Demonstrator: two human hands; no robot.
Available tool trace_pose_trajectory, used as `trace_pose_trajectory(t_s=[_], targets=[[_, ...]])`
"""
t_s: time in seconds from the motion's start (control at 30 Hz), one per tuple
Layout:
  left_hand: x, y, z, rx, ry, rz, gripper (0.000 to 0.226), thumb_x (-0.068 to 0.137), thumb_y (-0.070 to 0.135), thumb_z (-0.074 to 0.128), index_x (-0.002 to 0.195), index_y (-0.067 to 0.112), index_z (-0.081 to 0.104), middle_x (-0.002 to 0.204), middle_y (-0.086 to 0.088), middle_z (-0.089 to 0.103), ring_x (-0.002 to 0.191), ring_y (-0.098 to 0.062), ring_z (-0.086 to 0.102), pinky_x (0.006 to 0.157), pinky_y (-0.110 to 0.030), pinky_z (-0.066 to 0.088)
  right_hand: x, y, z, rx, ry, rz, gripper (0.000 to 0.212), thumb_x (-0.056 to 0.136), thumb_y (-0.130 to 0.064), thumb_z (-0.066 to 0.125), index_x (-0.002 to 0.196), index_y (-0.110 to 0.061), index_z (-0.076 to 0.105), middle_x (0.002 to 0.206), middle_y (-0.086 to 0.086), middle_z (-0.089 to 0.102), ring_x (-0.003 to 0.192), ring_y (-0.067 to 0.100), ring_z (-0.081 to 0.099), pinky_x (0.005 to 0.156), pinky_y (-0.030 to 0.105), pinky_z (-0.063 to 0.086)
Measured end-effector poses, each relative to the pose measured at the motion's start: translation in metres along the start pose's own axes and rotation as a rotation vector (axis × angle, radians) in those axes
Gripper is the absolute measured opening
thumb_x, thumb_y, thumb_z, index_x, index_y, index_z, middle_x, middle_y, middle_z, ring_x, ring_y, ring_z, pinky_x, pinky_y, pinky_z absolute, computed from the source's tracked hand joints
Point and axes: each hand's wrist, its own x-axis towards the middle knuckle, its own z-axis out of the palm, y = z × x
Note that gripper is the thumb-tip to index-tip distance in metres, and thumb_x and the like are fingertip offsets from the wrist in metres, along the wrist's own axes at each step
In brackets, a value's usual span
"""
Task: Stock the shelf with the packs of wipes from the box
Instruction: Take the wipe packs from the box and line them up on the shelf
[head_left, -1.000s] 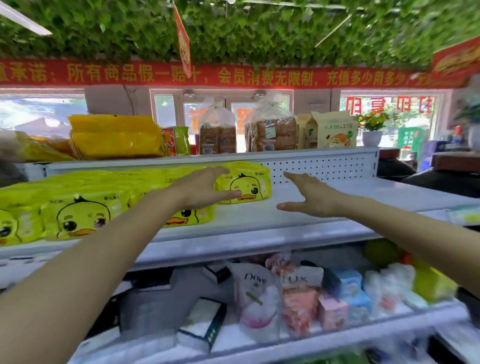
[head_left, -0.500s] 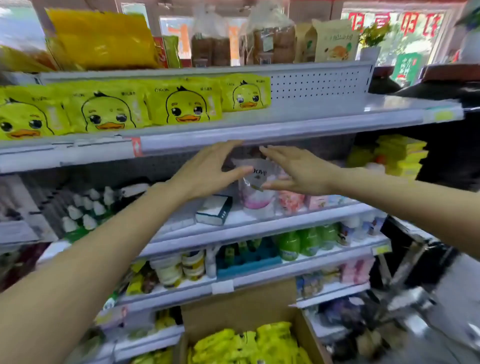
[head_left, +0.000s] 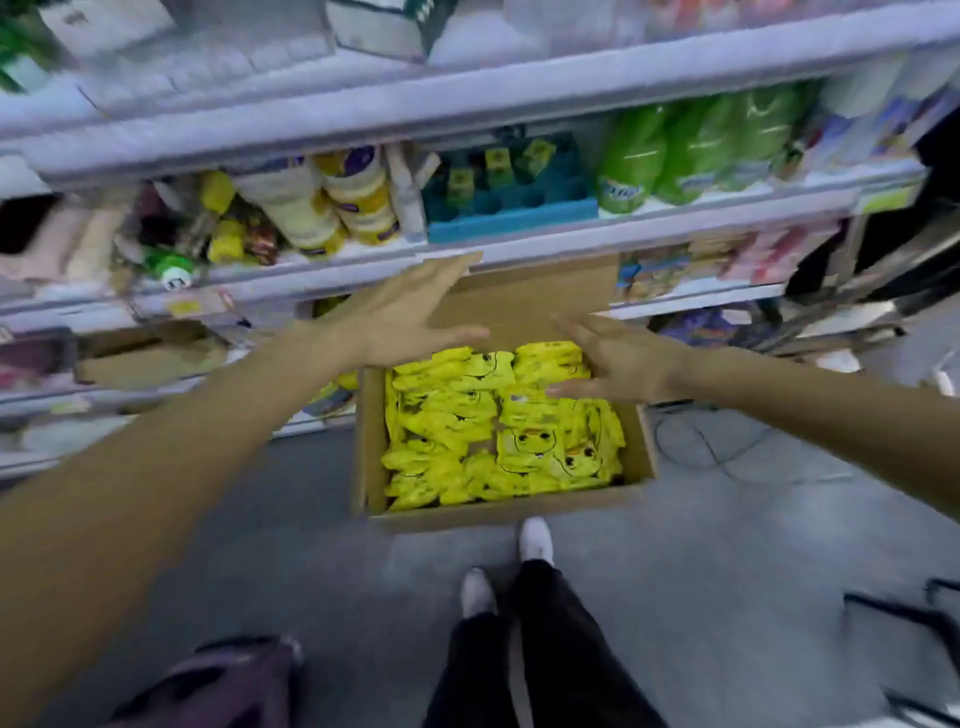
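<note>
An open cardboard box stands on the floor against the shelving, filled with several yellow packs of wipes printed with a duck face. My left hand hovers above the box's far left corner, fingers straight and spread, holding nothing. My right hand is over the box's far right side, fingers extended just above the packs, also empty. The top shelf with the stocked packs is out of view.
Lower shelves hold green bottles, a blue tray and yellow-lidded tubs. My legs and white shoes stand right behind the box on grey floor. A dark bag lies at lower left.
My view has swung down from the top shelf to the box on the floor. Both empty hands have dropped from the shelf level to just above the packs in the box.
</note>
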Motion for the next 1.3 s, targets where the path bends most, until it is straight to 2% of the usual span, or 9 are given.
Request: trace_pose_trajectory(t_s=[0.2, 0.3, 0.4, 0.5, 0.67, 0.8, 0.97, 1.1, 1.3], targets=[[0.013, -0.023, 0.098, -0.137, -0.135, -0.205, 0.097, 0.077, 0.085, 0.036, 0.154, 0.031, 0.012, 0.159, -0.001, 0.024, 0.144, -0.021, 0.027, 0.116, -0.042, 0.025, 0.039, 0.045, 0.074, 0.293, -0.118, 0.116, 0.096, 0.083, -0.064, 0.047, 0.155, -0.018, 0.001, 0.161, 0.008, 0.011, 0.147, 0.023, 0.014, 0.118, 0.037, 0.017], [0.007, -0.034, 0.158, -0.335, -0.233, -0.348, 0.086, 0.084, 0.068, 0.043, 0.154, 0.032, 0.008, 0.161, 0.000, 0.015, 0.146, -0.020, 0.021, 0.117, -0.039, 0.024, 0.058, 0.060, 0.115, 0.471, -0.182, 0.206, 0.094, 0.085, -0.063, 0.048, 0.154, -0.021, 0.002, 0.161, 0.008, 0.008, 0.147, 0.023, 0.014, 0.115, 0.035, 0.018], [-0.004, -0.044, 0.211, -0.448, -0.305, -0.442, 0.089, 0.080, 0.069, 0.042, 0.154, 0.036, 0.006, 0.162, 0.003, 0.011, 0.146, -0.019, 0.020, 0.115, -0.039, 0.024, 0.070, 0.065, 0.161, 0.549, -0.254, 0.279, 0.099, 0.077, -0.070, 0.045, 0.154, -0.025, 0.003, 0.161, 0.006, 0.008, 0.147, 0.024, 0.016, 0.116, 0.038, 0.020], [-0.008, -0.059, 0.256, -0.528, -0.328, -0.539, 0.094, 0.073, 0.074, 0.040, 0.153, 0.036, 0.010, 0.162, 0.004, 0.014, 0.146, -0.018, 0.023, 0.116, -0.041, 0.025, 0.081, 0.068, 0.206, 0.625, -0.325, 0.299, 0.106, 0.070, -0.074, 0.046, 0.154, -0.024, 0.005, 0.161, 0.005, 0.008, 0.147, 0.024, 0.016, 0.118, 0.039, 0.020], [0.004, -0.074, 0.313, -0.695, -0.254, -0.650, 0.092, 0.072, 0.071, 0.045, 0.152, 0.031, 0.021, 0.157, 0.002, 0.029, 0.142, -0.016, 0.031, 0.113, -0.039, 0.031, 0.110, 0.078, 0.271, 0.698, -0.352, 0.382, 0.092, 0.084, -0.062, 0.050, 0.154, -0.018, 0.010, 0.161, 0.004, 0.012, 0.146, 0.023, 0.020, 0.117, 0.037, 0.021], [0.025, -0.086, 0.358, -0.737, -0.198, -0.685, 0.066, 0.092, 0.051, 0.053, 0.149, 0.025, 0.031, 0.148, -0.001, 0.042, 0.134, -0.016, 0.042, 0.105, -0.032, 0.037, 0.129, 0.089, 0.309, 0.705, -0.338, 0.434, 0.091, 0.084, -0.061, 0.053, 0.154, -0.017, 0.014, 0.159, 0.007, 0.020, 0.145, 0.026, 0.023, 0.115, 0.039, 0.023], [0.045, -0.096, 0.395, -0.843, -0.208, -0.694, 0.054, 0.093, 0.053, 0.050, 0.142, 0.034, 0.039, 0.143, -0.001, 0.047, 0.129, -0.016, 0.046, 0.098, -0.028, 0.036, 0.146, 0.105, 0.331, 0.762, -0.300, 0.500, 0.087, 0.083, -0.067, 0.051, 0.151, -0.019, 0.024, 0.154, 0.010, 0.031, 0.138, 0.026, 0.033, 0.111, 0.041, 0.030], [0.064, -0.100, 0.413, -0.915, -0.161, -0.676, 0.015, 0.095, 0.048, 0.051, 0.107, 0.055, 0.045, 0.137, -0.001, 0.052, 0.127, -0.013, 0.047, 0.095, -0.026, 0.036, 0.167, 0.116, 0.345, 0.802, -0.222, 0.566, 0.086, 0.085, -0.064, 0.051, 0.151, -0.015, 0.025, 0.149, 0.009, 0.040, 0.131, 0.025, 0.041, 0.106, 0.037, 0.034], [0.096, -0.101, 0.440, -0.820, -0.093, -0.707, 0.041, 0.093, 0.050, 0.053, 0.128, 0.027, 0.055, 0.134, 0.000, 0.056, 0.123, -0.017, 0.051, 0.093, -0.029, 0.040, 0.196, 0.118, 0.355, 0.987, -0.095, 0.669, 0.078, 0.087, -0.061, 0.052, 0.149, -0.020, 0.029, 0.146, 0.003, 0.042, 0.132, 0.024, 0.041, 0.107, 0.039, 0.032]])
